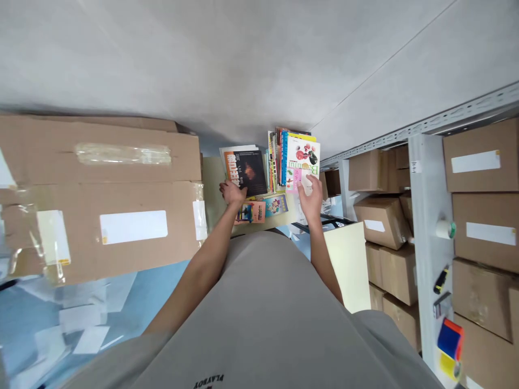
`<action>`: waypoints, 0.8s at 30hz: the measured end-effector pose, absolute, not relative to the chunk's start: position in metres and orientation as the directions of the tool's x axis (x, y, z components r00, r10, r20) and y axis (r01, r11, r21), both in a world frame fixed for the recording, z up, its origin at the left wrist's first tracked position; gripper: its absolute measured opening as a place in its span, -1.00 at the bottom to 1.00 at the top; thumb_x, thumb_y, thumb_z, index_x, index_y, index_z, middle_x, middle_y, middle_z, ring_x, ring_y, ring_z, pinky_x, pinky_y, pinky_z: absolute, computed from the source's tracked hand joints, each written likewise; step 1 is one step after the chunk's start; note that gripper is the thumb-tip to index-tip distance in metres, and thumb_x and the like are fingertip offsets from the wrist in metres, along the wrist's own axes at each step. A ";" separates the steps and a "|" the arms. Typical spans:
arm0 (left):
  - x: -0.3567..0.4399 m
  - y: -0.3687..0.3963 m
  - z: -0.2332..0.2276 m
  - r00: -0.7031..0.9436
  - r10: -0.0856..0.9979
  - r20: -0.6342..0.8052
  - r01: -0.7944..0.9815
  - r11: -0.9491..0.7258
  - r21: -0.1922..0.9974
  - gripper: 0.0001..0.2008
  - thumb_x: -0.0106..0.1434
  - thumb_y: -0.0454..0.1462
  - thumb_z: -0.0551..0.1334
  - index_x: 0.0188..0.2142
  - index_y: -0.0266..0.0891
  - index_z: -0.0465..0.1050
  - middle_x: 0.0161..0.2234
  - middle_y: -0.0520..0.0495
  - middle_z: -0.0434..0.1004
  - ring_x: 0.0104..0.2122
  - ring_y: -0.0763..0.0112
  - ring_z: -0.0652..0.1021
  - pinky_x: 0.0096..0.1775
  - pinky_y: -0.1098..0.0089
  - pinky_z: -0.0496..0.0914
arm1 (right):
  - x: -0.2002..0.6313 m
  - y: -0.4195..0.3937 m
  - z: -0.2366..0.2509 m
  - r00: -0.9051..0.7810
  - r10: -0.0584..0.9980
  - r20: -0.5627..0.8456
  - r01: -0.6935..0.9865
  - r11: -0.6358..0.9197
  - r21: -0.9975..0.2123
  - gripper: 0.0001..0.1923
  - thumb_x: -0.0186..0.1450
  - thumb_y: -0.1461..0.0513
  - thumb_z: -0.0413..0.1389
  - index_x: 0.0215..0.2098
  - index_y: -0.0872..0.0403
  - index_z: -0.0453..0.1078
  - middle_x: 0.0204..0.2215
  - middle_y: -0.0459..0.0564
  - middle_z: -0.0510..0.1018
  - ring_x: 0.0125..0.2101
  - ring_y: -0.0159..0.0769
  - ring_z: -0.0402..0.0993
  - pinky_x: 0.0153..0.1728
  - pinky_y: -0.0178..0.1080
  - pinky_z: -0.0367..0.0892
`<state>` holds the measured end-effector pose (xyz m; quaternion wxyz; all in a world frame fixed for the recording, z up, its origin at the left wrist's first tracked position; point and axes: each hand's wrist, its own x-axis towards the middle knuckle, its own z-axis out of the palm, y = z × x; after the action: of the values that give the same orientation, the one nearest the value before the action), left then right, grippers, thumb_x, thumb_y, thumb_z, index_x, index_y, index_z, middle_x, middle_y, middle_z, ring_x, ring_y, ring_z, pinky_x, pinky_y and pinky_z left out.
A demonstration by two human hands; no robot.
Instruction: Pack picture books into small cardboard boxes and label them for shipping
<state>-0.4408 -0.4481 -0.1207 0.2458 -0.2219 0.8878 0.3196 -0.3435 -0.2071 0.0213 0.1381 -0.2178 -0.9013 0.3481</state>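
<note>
My left hand [233, 193] lies at the near left corner of a dark magazine [252, 172] with an orange spine strip, fingers and thumb spread. My right hand [310, 199] rests over a white book [302, 151] with fruit pictures on its cover, thumb and fingers apart. Its thumb touches the right edge of a small pink booklet [292, 180] lying on that book. Under the white book is an uneven stack of books [278, 156]. Nearer me lie an orange booklet [256, 212] and a blue illustrated booklet [276, 205], all on a pale tabletop [211, 175].
A large taped cardboard box [138, 189] stands to the left. On the right, a metal shelf post [430, 216] carries a tape roll [445, 229] and a cutter [441, 279], with cardboard boxes [389, 259] behind. A grey wall [243, 65] rises beyond. Papers [85, 324] litter the blue floor.
</note>
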 end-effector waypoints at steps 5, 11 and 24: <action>-0.436 -0.457 -0.114 -0.776 -0.209 -0.596 -0.550 0.687 0.475 -0.35 0.37 -0.42 0.46 0.37 -0.42 0.31 0.47 -0.69 0.37 0.51 -0.33 0.43 0.48 -0.10 0.38 | -0.340 -0.212 0.022 -0.870 0.487 0.076 0.315 0.668 -0.675 -0.39 0.56 -0.23 0.22 0.30 0.00 0.59 0.35 0.33 0.62 0.44 0.14 0.53 0.60 0.28 0.35; -0.443 -0.409 -0.073 -0.946 0.129 -0.296 -0.222 0.404 0.887 -0.51 0.55 -0.34 0.21 0.43 -0.35 0.43 0.44 -0.52 0.48 0.49 -0.14 0.48 0.59 -0.01 0.28 | -0.366 -0.134 0.010 -0.786 0.618 0.009 0.437 0.566 -0.699 -0.14 0.37 -0.38 0.35 0.32 0.03 0.55 0.38 0.35 0.63 0.45 0.16 0.56 0.55 0.32 0.40; -0.439 -0.327 -0.045 -0.900 0.422 -0.113 -0.089 0.076 0.993 -0.39 0.42 0.02 0.46 0.35 -0.22 0.62 0.43 -0.40 0.63 0.53 -0.43 0.41 0.67 -0.32 0.10 | -0.423 -0.085 -0.007 -0.720 0.395 -0.570 0.595 -0.070 -0.800 -0.42 0.25 -0.19 0.62 -0.08 0.02 0.62 -0.05 0.18 0.89 0.09 0.10 0.86 0.22 0.21 0.77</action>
<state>-0.4390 -0.3267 -0.0448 0.1906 0.1175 0.7082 0.6696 -0.4232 -0.0847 -0.0074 -0.0791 -0.3654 -0.6774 0.6335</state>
